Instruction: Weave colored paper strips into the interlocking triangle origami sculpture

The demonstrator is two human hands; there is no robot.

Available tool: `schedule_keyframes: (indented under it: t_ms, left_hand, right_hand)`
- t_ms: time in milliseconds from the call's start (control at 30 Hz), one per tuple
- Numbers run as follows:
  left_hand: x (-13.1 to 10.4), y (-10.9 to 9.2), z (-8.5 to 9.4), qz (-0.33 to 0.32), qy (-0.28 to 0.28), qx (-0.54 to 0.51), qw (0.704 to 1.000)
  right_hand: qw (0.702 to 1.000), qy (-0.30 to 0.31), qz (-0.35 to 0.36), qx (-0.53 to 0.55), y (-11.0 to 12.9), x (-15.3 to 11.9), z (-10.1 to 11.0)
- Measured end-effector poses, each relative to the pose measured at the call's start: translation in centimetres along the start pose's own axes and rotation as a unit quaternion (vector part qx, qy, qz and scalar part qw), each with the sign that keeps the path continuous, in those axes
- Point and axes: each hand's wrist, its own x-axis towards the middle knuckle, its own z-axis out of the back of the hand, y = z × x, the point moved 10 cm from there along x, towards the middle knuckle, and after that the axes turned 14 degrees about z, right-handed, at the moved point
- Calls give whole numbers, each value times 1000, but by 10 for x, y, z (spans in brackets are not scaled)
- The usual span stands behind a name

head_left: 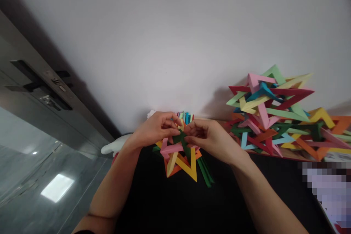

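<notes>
A green folded paper strip (180, 138) is pinched between both hands. My left hand (157, 126) holds its upper left side with closed fingers, and my right hand (207, 137) grips it from the right. Under the hands lies a star-shaped paper piece (173, 148) of interlocked pink, yellow, cream and orange strips, its top partly hidden by my fingers. More green strips (205, 172) lie on the black surface to its lower right. Behind my hands stand several thin coloured strips (187, 117), partly covered.
Finished multicoloured paper stars (270, 98) are piled at the right against the wall (164, 44). A door with a black handle (35, 86) stands at the left. A white object (116, 144) is beside my left forearm.
</notes>
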Motion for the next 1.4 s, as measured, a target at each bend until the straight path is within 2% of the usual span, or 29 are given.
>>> schedule_keyframes:
  t_ms: [133, 300, 500, 667, 733, 867, 933, 1133, 1233, 1400]
  left_hand:
    - [0, 0, 2, 1, -9, -7, 1000]
    - [1, -5, -1, -11, -11, -40, 999]
    - [2, -3, 0, 0, -21, -39, 999]
    - [1, -5, 4, -11, -40, -55, 998]
    - [0, -6, 6, -13, -60, -43, 997]
    - [-10, -13, 20, -41, -177, 35, 983]
    - [-14, -15, 21, -53, -206, 53, 976]
    - [-18, -13, 15, -37, -231, 66, 970]
    - [-20, -16, 15, -40, -250, 85, 964]
    - [-16, -14, 13, -57, -229, 88, 968]
  right_hand:
    - [999, -26, -13, -16, -2, 0, 6]
    - [999, -31, -11, 14, -5, 1, 3]
    - [999, -38, 4, -2, -5, 3, 2]
    - [998, -68, 10, 5, -6, 4, 3]
    - [996, -89, 18, 5, -5, 5, 5]
    - [992, -121, 29, -10, -3, 4, 10]
    - [992, -123, 27, -13, -3, 4, 10]
    - [992, -123, -4, 9, -8, 1, 8]
    - [992, -122, 7, 27, -7, 2, 6]
    - [994, -104, 8, 27, -7, 3, 4]
